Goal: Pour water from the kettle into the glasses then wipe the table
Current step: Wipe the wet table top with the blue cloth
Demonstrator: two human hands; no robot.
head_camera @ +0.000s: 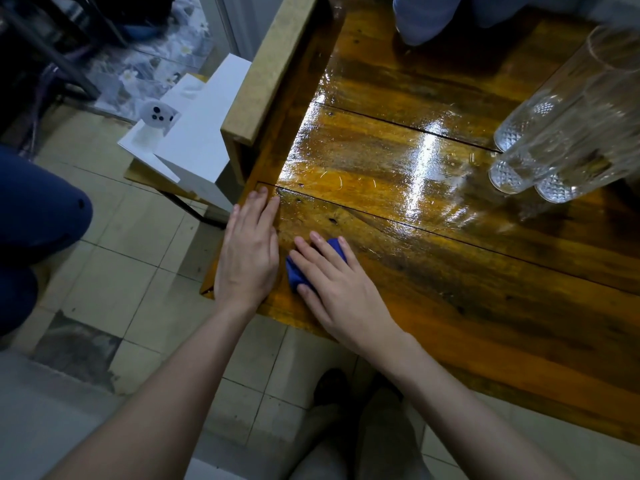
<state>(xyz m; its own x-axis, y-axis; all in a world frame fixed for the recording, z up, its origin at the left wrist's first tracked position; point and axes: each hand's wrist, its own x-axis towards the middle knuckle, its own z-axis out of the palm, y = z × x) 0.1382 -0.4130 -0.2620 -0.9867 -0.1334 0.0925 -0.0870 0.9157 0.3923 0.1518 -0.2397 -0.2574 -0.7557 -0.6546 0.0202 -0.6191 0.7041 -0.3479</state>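
A glossy, amber-brown plank table (450,278) of varnished wood fills the frame from 12 to 4 o'clock, its boards parted by thin dark seams and its grain streaked with darker knots. A wet, mirror-bright sheen lies across the boards near the centre and toward 2 o'clock.

At the table's near left corner, about 7 o'clock from the frame's centre, the left hand (247,251) lies flat and open, palm down, fingers straight and close together, pressed on the bare wood along the table's edge; it holds nothing. Just beside it at its 3 o'clock, the right hand (332,292) is spread open and pressed down on a small crumpled dark-blue cloth (298,273), fingers splayed over the soft bunched fabric rather than curled around it. The cloth peeks out between the index finger and thumb and again near the fingertips, and it rests on the tabletop.

At 2 to 3 o'clock, well apart from the hands, stand three tall clear cylindrical glasses (554,133) with diamond-cut faceted bases, clustered so that they touch or nearly touch. Whether they hold water is hard to tell.

At 12 o'clock a pale blue ribbed sleeve (426,19) of another person reaches the table's far side. At 10 o'clock, beside the table, a matte tan board (270,67) leans along its edge, with smooth white boxes (194,133) beyond it on the pale tiled floor (114,244).
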